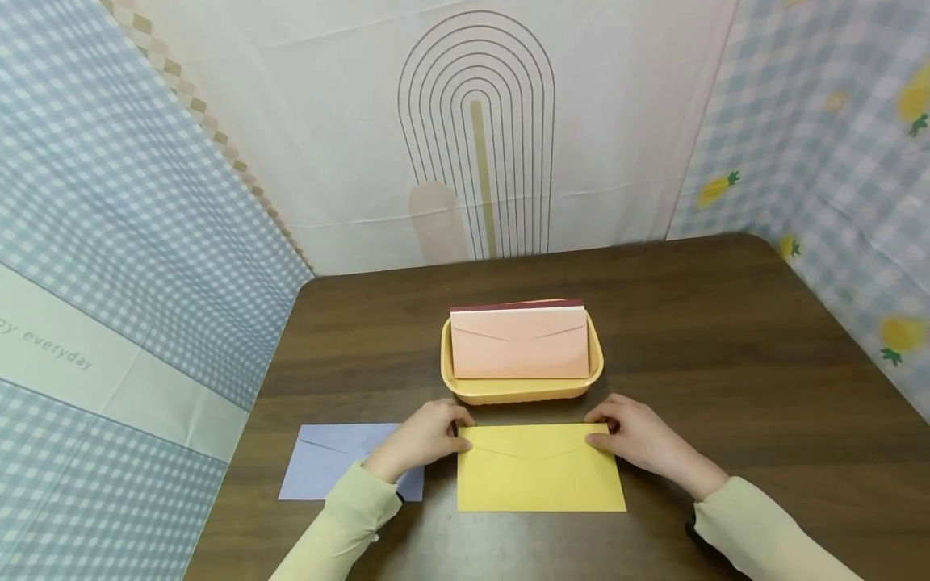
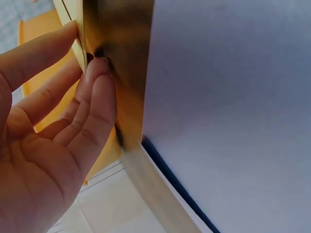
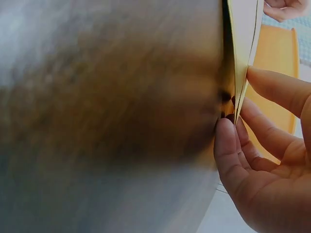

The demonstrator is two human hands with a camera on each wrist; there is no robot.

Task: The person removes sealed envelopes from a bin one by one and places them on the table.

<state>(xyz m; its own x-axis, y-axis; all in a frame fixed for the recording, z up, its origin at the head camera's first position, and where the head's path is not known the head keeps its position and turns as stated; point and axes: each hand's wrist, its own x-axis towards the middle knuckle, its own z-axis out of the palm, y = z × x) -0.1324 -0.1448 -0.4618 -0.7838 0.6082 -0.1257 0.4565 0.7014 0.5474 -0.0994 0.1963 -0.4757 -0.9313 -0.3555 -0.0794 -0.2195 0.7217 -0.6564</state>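
A yellow envelope (image 1: 541,476) lies flap side up at the front middle of the table. At its upper left corner my left hand (image 1: 429,436) pinches it, thumb on top and fingers beneath the edge. My right hand (image 1: 639,436) pinches the upper right corner the same way. Both wrist views show the envelope's edge between thumb and fingers. Partly under my left forearm is a blue-violet envelope (image 1: 327,464), flat on the table. Just behind the hands stands a yellow basket (image 1: 519,395), holding a pink envelope (image 1: 519,351) upright with a dark red envelope (image 1: 523,306) behind it.
The dark wood table (image 1: 726,347) extends beyond both arms. Its back edge meets a white hanging cloth (image 1: 349,161) with an arch print. Checked cloth hangs along the left and right sides.
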